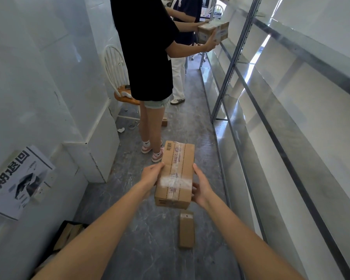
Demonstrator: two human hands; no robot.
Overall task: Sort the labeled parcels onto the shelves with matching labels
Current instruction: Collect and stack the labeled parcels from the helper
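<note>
Cool daylight from far end, glare on shelves (291, 102), fisheye bend at edges, slight blur

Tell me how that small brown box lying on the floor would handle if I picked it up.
The small brown box looks like stiff cardboard, so it should keep its shape. Being slim, it is probably light. Lying flat on the floor, it seems unlikely to roll or tip.

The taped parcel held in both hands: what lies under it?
Below the parcel, grey floor and a small box lying there. Floor directly beneath it is hidden.
</note>
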